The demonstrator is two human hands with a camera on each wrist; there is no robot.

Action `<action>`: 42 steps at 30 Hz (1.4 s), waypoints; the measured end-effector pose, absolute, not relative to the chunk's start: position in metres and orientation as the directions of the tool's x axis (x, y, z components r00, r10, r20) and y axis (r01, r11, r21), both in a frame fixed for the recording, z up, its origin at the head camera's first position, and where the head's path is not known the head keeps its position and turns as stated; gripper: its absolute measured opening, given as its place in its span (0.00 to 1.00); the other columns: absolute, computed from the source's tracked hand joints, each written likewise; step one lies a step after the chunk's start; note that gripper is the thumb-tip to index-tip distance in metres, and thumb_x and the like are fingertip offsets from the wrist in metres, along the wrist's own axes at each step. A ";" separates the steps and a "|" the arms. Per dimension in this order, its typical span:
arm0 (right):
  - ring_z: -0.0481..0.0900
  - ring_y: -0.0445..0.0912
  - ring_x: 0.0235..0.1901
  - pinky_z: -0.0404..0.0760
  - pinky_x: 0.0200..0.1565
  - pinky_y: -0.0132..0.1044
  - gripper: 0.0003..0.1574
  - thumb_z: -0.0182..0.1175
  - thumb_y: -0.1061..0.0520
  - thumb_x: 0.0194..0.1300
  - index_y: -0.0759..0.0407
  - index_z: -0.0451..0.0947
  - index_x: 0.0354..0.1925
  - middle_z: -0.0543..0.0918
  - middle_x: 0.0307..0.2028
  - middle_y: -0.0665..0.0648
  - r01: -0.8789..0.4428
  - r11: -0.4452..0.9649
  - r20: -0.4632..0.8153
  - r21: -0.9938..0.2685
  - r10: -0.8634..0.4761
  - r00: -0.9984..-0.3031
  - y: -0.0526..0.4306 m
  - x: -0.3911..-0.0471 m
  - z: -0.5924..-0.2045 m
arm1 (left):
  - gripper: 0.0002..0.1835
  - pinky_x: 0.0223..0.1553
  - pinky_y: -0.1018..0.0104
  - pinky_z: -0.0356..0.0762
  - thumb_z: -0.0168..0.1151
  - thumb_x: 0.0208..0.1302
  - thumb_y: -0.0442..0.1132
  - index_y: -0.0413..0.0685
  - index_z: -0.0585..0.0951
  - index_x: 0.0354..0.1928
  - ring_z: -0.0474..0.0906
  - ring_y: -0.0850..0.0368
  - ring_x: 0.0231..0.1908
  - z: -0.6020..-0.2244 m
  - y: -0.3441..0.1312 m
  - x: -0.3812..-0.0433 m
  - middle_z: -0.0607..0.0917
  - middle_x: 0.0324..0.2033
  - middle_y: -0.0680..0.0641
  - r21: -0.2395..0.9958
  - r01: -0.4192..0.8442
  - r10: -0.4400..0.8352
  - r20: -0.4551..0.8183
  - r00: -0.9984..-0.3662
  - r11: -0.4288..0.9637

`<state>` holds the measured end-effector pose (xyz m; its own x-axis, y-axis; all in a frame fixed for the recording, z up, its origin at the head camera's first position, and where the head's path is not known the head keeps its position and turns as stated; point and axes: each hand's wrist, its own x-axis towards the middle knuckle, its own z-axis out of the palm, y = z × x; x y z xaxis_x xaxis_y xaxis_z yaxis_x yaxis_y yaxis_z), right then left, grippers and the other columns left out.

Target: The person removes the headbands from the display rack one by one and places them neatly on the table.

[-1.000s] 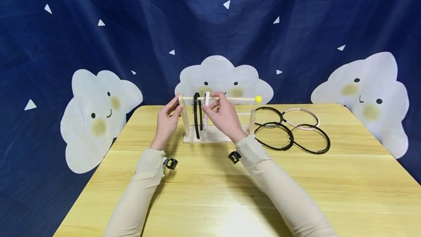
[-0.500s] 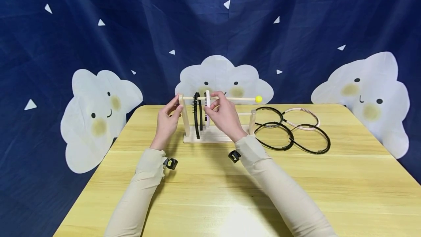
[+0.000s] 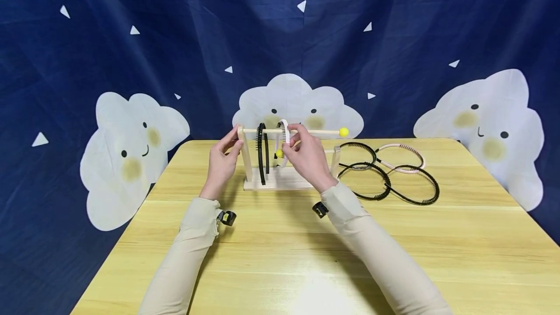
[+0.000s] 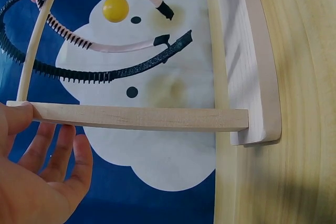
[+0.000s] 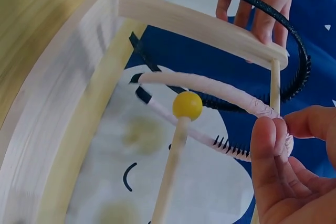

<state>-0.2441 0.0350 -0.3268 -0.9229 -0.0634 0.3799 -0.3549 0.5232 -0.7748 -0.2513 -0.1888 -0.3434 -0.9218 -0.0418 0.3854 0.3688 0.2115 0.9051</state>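
Note:
A wooden stand (image 3: pixel 253 184) has an upright post (image 4: pixel 142 117) whose top my left hand (image 3: pixel 220 166) holds between thumb and fingers. From that post an upper rod (image 3: pixel 321 132) runs right to a yellow ball end (image 3: pixel 344 132). My right hand (image 3: pixel 308 157) pinches the top of a pale pink toothed headband (image 5: pixel 199 83), which hangs over this rod with its black-tipped ends downward. Between the pink headband and the post, a black toothed headband (image 3: pixel 261 159) hangs on the same rod. A lower rod's yellow ball (image 5: pixel 187 106) shows between the pink headband's arms.
Right of the stand, several headbands lie on the table (image 3: pixel 271 256), including a black one (image 3: pixel 420 202) and a pink one (image 3: pixel 400 146). The stand's shorter right post (image 3: pixel 335 162) is close to them. Behind hangs a blue curtain (image 3: pixel 262 23) with clouds.
My right hand has slid the pink headband a little right along the upper rod, away from the black one, and it has turned slightly. The left hand stays at the post.

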 end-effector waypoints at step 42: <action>0.86 0.50 0.29 0.86 0.32 0.34 0.29 0.57 0.62 0.70 0.56 0.71 0.68 0.82 0.38 0.58 -0.326 0.407 0.372 -0.853 0.038 -0.927 0.101 -0.231 -0.332 | 0.26 0.51 0.78 0.75 0.57 0.76 0.33 0.42 0.69 0.74 0.75 0.43 0.62 -0.344 -0.190 -0.251 0.78 0.65 0.35 0.908 0.369 -0.035 0.383 -0.923 0.199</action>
